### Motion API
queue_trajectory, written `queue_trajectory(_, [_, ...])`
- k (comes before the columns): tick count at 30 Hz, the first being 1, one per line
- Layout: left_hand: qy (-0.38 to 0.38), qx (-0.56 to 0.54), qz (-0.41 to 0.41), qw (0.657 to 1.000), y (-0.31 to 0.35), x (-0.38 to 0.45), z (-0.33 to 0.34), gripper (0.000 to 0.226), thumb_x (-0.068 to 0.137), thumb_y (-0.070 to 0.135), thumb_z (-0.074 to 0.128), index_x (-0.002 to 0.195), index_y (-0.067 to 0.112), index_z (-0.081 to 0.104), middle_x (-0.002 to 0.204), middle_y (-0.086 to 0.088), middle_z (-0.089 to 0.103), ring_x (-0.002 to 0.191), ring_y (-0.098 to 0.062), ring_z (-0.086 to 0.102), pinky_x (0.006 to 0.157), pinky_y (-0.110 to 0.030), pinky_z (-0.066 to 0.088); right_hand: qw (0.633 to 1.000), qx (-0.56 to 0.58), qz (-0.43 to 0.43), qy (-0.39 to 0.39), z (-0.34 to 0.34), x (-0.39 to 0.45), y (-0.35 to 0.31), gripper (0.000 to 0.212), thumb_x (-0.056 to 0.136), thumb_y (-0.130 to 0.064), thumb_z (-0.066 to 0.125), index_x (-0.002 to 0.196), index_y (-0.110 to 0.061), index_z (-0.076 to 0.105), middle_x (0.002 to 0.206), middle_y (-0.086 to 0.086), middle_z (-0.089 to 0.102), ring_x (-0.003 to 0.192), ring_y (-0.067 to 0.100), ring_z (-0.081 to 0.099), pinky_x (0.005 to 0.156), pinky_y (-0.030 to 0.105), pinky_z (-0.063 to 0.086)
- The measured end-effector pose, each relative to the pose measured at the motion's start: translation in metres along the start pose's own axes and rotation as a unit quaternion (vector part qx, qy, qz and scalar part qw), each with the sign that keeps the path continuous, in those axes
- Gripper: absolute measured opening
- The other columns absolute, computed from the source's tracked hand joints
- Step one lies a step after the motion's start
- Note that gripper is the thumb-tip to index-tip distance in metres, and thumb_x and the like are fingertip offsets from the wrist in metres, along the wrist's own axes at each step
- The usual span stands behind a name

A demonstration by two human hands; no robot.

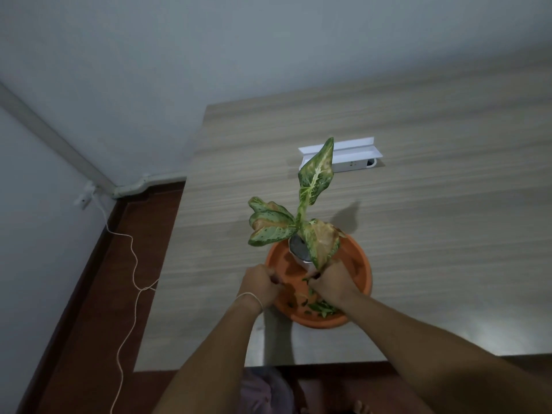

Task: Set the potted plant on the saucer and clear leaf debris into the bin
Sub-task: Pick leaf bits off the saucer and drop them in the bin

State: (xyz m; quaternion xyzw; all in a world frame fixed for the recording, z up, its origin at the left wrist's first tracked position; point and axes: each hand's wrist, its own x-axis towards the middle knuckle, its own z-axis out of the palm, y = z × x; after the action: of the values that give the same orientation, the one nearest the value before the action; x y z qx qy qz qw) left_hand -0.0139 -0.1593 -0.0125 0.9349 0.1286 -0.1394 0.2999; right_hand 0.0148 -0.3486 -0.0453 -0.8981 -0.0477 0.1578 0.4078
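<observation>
On the wooden table [418, 204] we see the orange saucer [363, 264]. The potted plant [313, 204] stands inside it, at its far side, just beyond both hands. Green leaf debris [321, 307] lies in its near part. Our left hand [259, 283] is curled closed at the rim; our right hand [331, 283] pinches some leaf pieces.

No readable text, label or number shows anywhere.
</observation>
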Motion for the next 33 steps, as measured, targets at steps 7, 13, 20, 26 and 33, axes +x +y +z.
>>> queue_trajectory(7, [0.071,-0.070,-0.031,0.994,-0.040,-0.041,-0.034,0.005,0.074,0.008,0.074,0.074,0.010,0.079,0.075,-0.009,0.076,0.070,-0.016,0.069,0.075,-0.027,0.058,1.000,-0.008,-0.014,-0.007,0.024,-0.016,-0.034,0.018,0.078,-0.007,0.067,0.078,-0.020,0.080,0.075,-0.005,0.075,0.061,0.003,0.060,0.049,0.001,0.038])
queue_trajectory(13, [0.113,-0.105,-0.083,0.984,-0.111,-0.085,-0.064,0.005,0.072,0.010,0.077,0.071,0.015,0.079,0.071,-0.004,0.076,0.062,-0.009,0.066,0.070,-0.019,0.054,0.998,-0.013,-0.057,-0.020,0.063,-0.031,-0.093,0.017,0.080,-0.006,0.067,0.082,-0.017,0.080,0.078,0.000,0.076,0.066,0.009,0.065,0.066,0.027,0.057])
queue_trajectory(20, [0.154,-0.180,-0.182,0.954,-0.205,-0.168,-0.073,0.007,0.066,0.010,0.080,0.072,0.013,0.078,0.063,-0.001,0.071,0.059,-0.007,0.063,0.054,-0.010,0.048,0.988,-0.005,-0.117,-0.103,0.165,-0.082,-0.158,0.014,0.077,-0.004,0.071,0.081,-0.013,0.081,0.080,0.004,0.078,0.066,0.009,0.068,0.064,0.020,0.054])
queue_trajectory(26, [0.129,-0.229,-0.287,0.921,-0.264,-0.225,-0.031,0.006,0.058,0.016,0.079,0.064,0.016,0.079,0.067,-0.003,0.077,0.068,-0.009,0.071,0.068,-0.023,0.057,0.970,-0.072,-0.085,-0.215,0.241,-0.148,-0.124,0.018,0.076,-0.007,0.069,0.083,-0.018,0.081,0.085,-0.001,0.079,0.074,0.005,0.068,0.065,0.008,0.049])
queue_trajectory(33, [0.113,-0.280,-0.322,0.897,-0.270,-0.235,0.014,0.008,0.052,0.020,0.073,0.052,0.028,0.074,0.066,-0.003,0.077,0.072,-0.019,0.074,0.071,-0.032,0.061,0.973,-0.071,-0.068,-0.208,0.258,-0.152,-0.112,0.019,0.078,-0.006,0.068,0.085,-0.019,0.080,0.088,-0.002,0.077,0.079,0.006,0.067,0.077,0.022,0.056])
